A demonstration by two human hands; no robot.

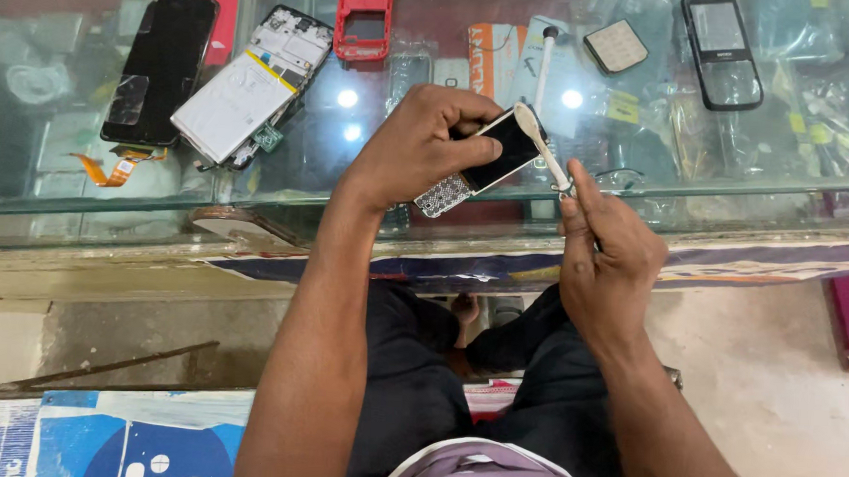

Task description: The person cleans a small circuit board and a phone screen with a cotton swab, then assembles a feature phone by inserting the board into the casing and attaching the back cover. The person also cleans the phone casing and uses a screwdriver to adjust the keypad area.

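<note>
Your left hand [427, 143] clamps the small phone [493, 154]; right hand [603, 256] pinches the white brush [541, 143] — keep strokes light across the screen, phone braced steady.

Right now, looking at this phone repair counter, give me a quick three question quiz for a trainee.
1. True or false: the left hand grips a small keypad phone above the glass counter.
2. What does the right hand hold against the phone's screen?
A. a red phone frame
B. a white toothbrush
C. a black screen panel
3. Fill in: the opened smartphone with the white battery lies on the counter to the ___ of the left hand.

Key
1. True.
2. B, the white toothbrush; its head rests at the screen's upper edge.
3. Left, beside the black screen panel.
</note>
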